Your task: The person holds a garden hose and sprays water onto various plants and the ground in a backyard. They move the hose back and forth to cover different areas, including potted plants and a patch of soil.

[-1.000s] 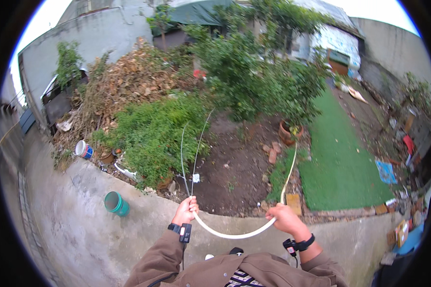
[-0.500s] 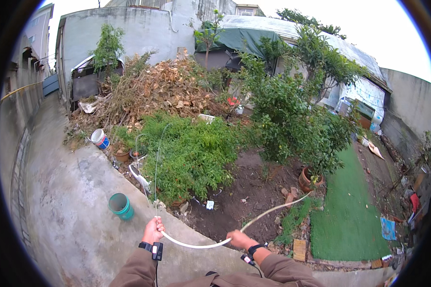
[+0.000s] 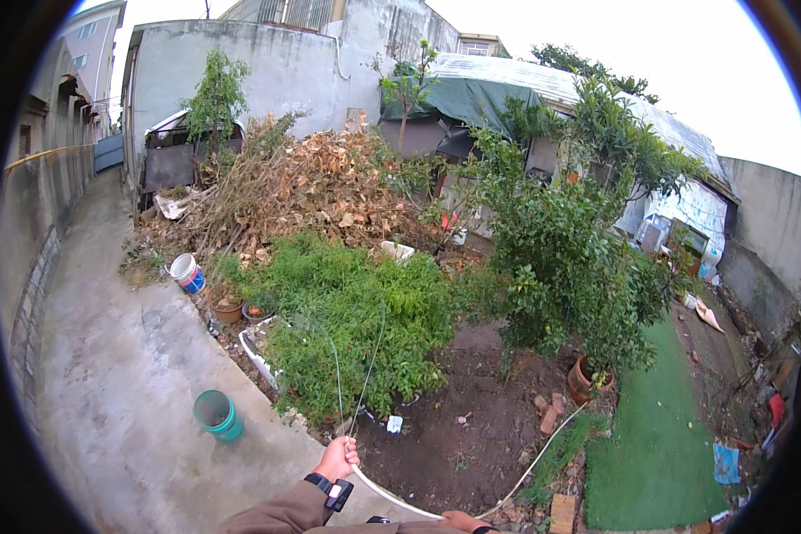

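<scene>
My left hand (image 3: 336, 457) is closed around the end of a white hose (image 3: 390, 497), just above the edge of the concrete. Two thin arcs of water (image 3: 361, 392) rise from that hand toward the leafy green plants (image 3: 356, 311). At the bottom edge, my right hand (image 3: 463, 521) wraps the same hose lower down and is partly cut off. Beyond it the hose runs up and right across the soil toward a terracotta pot (image 3: 589, 381) with a bushy tree. A dark band with a small device is strapped to my left wrist.
A teal bucket (image 3: 219, 416) stands on the concrete path (image 3: 133, 392) at left, with a white and blue bucket (image 3: 186, 272) farther off. Dry leaves and branches (image 3: 329, 191) are heaped behind the plants. Bricks (image 3: 552, 414) lie beside green matting (image 3: 641, 445) at right.
My left hand has moved right and lower in the picture with the hose end. My right hand has dropped to the bottom edge, the hose sags more, and the water arcs have shifted right.
</scene>
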Demonstrator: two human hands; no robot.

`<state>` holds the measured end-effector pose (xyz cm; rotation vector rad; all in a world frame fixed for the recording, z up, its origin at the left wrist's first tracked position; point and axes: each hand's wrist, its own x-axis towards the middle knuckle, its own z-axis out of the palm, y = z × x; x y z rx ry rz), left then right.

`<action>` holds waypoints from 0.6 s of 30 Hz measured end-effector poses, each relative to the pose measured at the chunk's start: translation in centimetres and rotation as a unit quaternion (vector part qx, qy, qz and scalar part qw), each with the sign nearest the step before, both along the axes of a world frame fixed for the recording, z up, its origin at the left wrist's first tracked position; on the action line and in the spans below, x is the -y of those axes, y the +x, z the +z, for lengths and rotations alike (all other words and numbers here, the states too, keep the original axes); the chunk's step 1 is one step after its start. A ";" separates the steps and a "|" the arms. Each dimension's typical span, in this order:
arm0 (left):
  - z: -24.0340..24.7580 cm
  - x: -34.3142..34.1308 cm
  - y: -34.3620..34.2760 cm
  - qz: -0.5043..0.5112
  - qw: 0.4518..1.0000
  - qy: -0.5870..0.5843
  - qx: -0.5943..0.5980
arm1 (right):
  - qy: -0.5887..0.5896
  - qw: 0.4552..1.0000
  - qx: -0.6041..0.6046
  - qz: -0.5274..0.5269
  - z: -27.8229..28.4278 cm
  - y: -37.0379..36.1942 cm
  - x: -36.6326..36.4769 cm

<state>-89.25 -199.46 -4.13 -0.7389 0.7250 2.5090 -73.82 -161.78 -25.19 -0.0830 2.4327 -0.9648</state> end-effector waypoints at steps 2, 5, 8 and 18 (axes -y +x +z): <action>1.0 -0.7 -2.8 0.010 0.999 -0.029 -0.030 | -0.135 0.988 0.052 -0.050 -0.1 -2.4 0.6; 2.3 -0.5 -5.5 0.010 0.998 -0.039 -0.053 | -0.198 0.969 0.108 -0.100 1.3 -5.3 2.3; 3.2 0.5 -7.9 0.023 0.998 -0.033 -0.046 | -0.113 0.991 0.051 -0.055 3.3 -7.7 2.9; 0.7 3.5 -16.0 -0.036 0.999 -0.011 -0.026 | -0.165 0.972 0.099 -0.132 -3.4 -14.2 4.6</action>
